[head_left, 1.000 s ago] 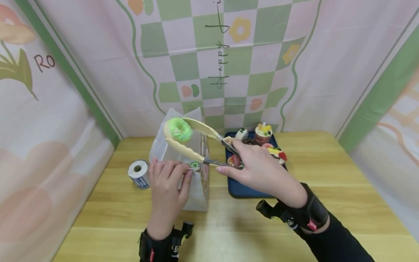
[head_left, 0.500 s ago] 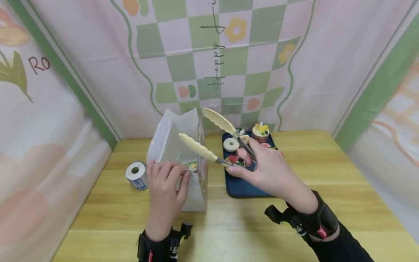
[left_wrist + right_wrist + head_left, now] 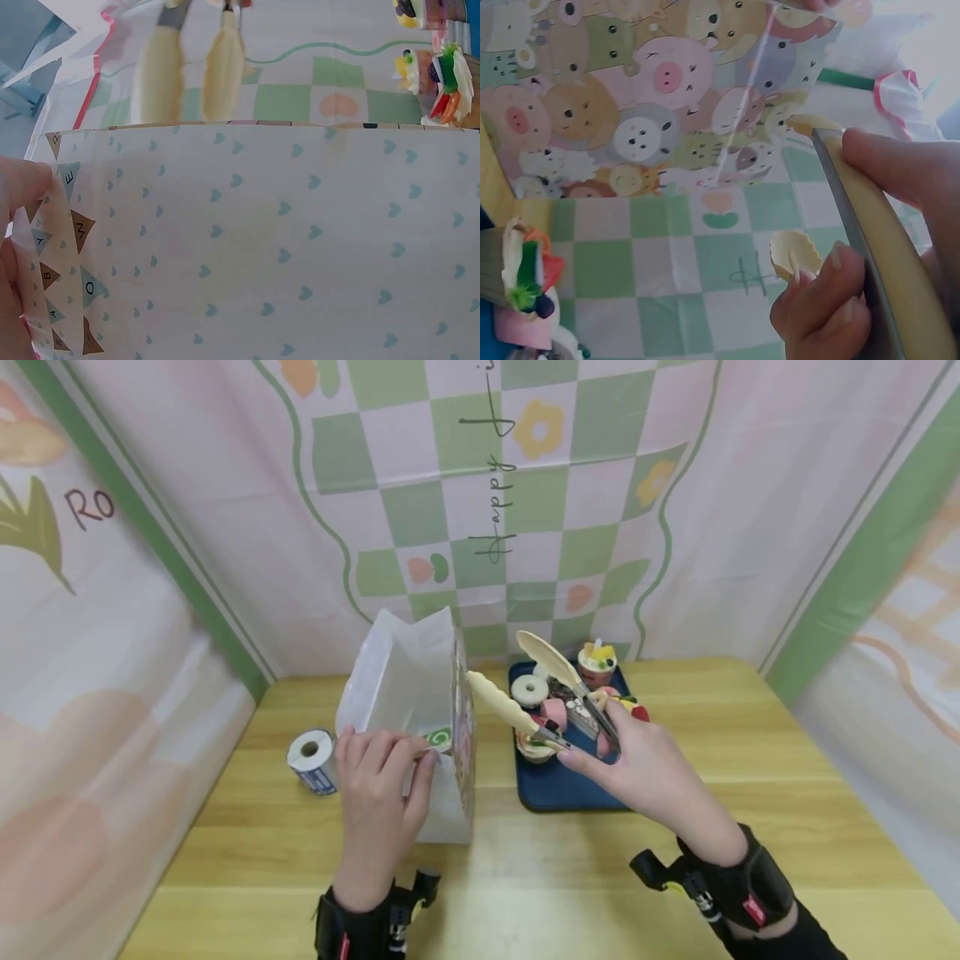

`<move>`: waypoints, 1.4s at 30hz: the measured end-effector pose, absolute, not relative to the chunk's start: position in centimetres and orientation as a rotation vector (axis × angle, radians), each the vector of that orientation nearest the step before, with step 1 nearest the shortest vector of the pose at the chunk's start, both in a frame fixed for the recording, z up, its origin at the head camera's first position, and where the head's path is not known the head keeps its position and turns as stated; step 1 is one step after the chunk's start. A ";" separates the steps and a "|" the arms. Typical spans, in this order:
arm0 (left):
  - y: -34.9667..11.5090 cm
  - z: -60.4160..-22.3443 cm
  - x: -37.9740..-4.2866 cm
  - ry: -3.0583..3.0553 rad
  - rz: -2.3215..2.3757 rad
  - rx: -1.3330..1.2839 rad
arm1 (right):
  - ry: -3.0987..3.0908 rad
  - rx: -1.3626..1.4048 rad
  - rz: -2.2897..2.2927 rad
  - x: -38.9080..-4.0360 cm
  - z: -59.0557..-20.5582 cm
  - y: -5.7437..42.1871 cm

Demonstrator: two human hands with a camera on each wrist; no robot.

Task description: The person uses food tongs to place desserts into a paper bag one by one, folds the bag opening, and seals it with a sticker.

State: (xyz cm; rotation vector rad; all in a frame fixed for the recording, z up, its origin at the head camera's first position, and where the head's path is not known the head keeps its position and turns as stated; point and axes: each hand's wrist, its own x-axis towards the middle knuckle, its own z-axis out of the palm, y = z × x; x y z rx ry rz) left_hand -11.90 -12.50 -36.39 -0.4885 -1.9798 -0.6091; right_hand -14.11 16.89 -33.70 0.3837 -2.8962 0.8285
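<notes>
The right hand (image 3: 648, 768) had its grip curled round spread tongs (image 3: 501, 703) near the blue tray (image 3: 566, 791). The left hand (image 3: 381, 793) pinched the open white paper bag (image 3: 450, 797) standing on the counter (image 3: 525, 893).

Head view forward and down, wrist views close, tongs (image 3: 504, 703) in all

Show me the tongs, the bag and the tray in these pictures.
Tongs (image 3: 502, 702), head view: on the cream end nearer the bag.
Bag (image 3: 247, 247), left wrist view: on its heart-patterned wall.
Tray (image 3: 561, 787), head view: on the bare blue surface near its front edge.
</notes>
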 end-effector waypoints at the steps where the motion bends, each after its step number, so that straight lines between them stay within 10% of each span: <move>1: -12.5 -36.4 -11.9 -1.979 -0.608 -0.489 | -2.910 0.366 0.831 -14.2 -34.0 17.1; 42: -12.4 -36.4 -11.9 -1.977 -0.617 -0.486 | -3.106 0.188 0.833 -16.4 -42.9 20.4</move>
